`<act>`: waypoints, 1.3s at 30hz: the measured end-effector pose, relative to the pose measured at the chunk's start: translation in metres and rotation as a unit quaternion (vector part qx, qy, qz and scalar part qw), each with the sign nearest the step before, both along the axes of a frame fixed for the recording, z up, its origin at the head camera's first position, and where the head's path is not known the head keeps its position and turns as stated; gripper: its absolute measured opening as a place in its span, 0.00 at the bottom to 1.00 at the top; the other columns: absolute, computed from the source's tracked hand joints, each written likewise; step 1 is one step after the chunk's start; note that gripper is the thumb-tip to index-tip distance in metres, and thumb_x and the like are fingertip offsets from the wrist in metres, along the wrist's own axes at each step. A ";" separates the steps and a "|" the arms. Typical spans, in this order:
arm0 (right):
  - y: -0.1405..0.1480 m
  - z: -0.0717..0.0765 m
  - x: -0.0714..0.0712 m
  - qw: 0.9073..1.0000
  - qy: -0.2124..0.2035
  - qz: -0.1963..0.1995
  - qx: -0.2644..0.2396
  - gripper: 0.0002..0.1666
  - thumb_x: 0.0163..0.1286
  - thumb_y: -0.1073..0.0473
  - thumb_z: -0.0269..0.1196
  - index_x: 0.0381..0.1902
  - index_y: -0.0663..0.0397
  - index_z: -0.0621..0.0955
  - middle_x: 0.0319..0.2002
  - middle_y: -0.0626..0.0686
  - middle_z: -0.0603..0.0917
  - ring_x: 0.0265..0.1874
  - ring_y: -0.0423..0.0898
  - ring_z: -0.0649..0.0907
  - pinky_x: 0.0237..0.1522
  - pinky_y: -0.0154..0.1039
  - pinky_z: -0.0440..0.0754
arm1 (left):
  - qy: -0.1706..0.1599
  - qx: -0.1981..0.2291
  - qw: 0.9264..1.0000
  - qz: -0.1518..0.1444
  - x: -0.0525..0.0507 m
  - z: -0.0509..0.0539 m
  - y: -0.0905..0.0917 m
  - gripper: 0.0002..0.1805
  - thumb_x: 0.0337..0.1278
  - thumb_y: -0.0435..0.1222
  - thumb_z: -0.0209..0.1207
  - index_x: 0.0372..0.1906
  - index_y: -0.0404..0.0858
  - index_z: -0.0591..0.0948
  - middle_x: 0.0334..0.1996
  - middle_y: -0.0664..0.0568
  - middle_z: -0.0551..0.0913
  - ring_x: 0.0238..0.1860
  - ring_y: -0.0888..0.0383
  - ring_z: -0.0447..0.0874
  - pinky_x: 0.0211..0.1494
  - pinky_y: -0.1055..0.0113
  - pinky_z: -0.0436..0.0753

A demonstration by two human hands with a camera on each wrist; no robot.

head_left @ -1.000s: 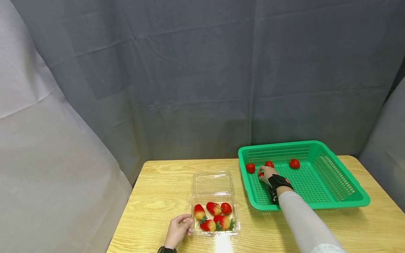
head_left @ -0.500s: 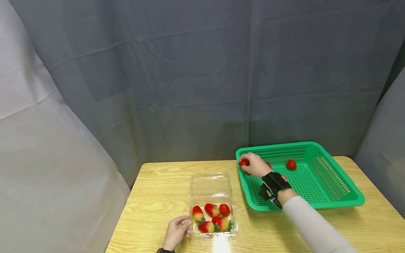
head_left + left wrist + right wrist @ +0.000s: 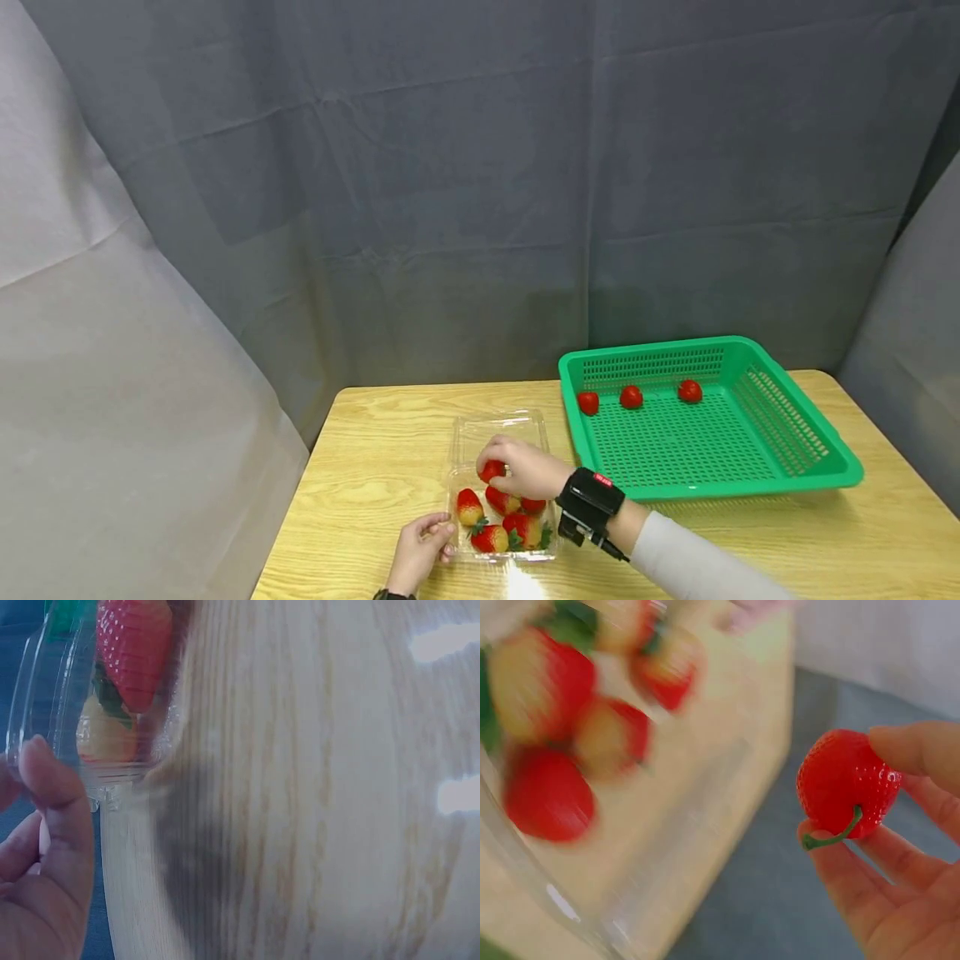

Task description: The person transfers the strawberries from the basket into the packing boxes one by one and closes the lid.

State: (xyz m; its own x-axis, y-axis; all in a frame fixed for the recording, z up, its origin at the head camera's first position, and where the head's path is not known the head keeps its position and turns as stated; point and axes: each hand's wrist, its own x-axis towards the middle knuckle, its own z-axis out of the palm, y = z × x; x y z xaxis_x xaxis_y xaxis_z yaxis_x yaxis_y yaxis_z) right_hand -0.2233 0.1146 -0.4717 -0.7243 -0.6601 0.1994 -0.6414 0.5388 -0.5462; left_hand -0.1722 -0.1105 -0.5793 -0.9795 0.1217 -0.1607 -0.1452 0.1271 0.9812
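Note:
My right hand (image 3: 528, 469) holds a small red strawberry (image 3: 847, 784) between thumb and fingers, its green stem showing in the right wrist view. In the head view that hand is above the clear plastic clamshell box (image 3: 454, 550), whose lid (image 3: 467, 429) lies folded back. Several red-and-yellow strawberries (image 3: 489, 538) lie in the box; my right hand partly covers a plain red one (image 3: 534, 506). At the box's left side, my left hand (image 3: 418, 550) pinches the rim, with the thumb (image 3: 51, 780) against the clear plastic in the left wrist view.
A green plastic basket (image 3: 750, 487) stands on the wooden table (image 3: 390, 442) to the right, with red strawberries (image 3: 632, 397) along its far left part. Grey cloth (image 3: 450, 208) hangs behind the table, and lighter cloth (image 3: 135, 417) on the left.
My right hand has picked a strawberry out of the green basket and carried it left and nearer, over the clear box. My left hand has stayed at the box rim.

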 end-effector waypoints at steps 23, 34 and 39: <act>-0.028 -0.066 0.008 0.992 -0.044 0.033 0.112 0.10 0.53 0.68 0.65 0.34 0.52 0.82 0.32 0.45 0.79 0.32 0.36 0.75 0.34 0.27 0.73 | 0.002 0.014 1.000 0.005 0.000 -0.001 0.000 0.20 0.57 0.29 0.56 0.50 0.17 0.71 0.24 0.52 0.71 0.18 0.65 0.74 0.21 0.75 0.78; -0.024 -0.062 0.009 0.991 -0.048 0.035 0.119 0.13 0.56 0.66 0.64 0.41 0.52 0.82 0.41 0.48 0.80 0.43 0.40 0.78 0.44 0.31 0.77 | 0.003 0.002 1.000 0.004 -0.001 -0.003 0.001 0.20 0.57 0.28 0.56 0.50 0.17 0.71 0.24 0.51 0.72 0.17 0.64 0.74 0.21 0.73 0.79; -0.009 -0.030 -0.001 0.997 -0.053 0.003 0.056 0.16 0.60 0.64 0.61 0.48 0.56 0.79 0.49 0.53 0.78 0.50 0.48 0.76 0.52 0.40 0.76 | -0.007 -0.002 1.000 0.002 -0.003 -0.007 0.000 0.20 0.57 0.29 0.56 0.50 0.17 0.71 0.25 0.50 0.72 0.18 0.62 0.75 0.21 0.72 0.80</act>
